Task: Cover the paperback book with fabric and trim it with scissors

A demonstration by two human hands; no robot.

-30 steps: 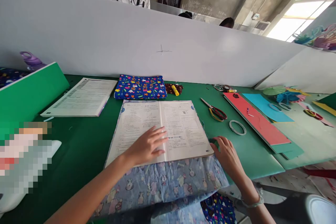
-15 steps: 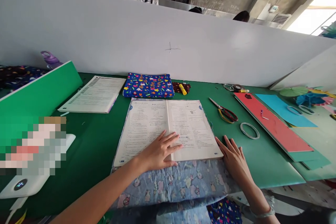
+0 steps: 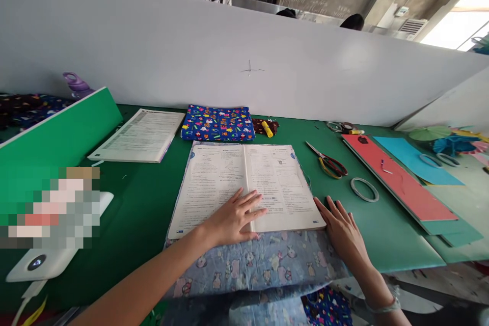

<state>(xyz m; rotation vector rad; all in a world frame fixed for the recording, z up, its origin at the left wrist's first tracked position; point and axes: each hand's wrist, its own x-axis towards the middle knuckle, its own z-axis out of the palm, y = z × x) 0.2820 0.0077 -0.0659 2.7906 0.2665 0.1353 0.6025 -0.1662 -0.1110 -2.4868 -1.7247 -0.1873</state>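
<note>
An open book (image 3: 275,188) with printed pages lies flat in front of me. My left hand (image 3: 235,216) rests on it across the lower part of the spine, fingers spread. Beside the lower right corner of the book, my right hand (image 3: 342,226) lies flat with its fingers stretched out, touching the cloth at the page edge. Under the book is a grey-blue patterned cloth (image 3: 244,265) with printed cartoon animals, and it hangs over the table's front edge. Neither hand grips anything.
Scissors (image 3: 328,160) and a roll of tape (image 3: 364,190) lie on the right, near red card (image 3: 401,178). Behind the book sit folded blue patterned fabric (image 3: 218,123) and a yellow glue stick (image 3: 267,129). A second book (image 3: 141,135) and a white power bank (image 3: 57,265) are left. A white partition (image 3: 183,56) stands behind.
Both hands keep their places on the book and cloth. The whole view has shifted very slightly, with things appearing a little further right and up.
</note>
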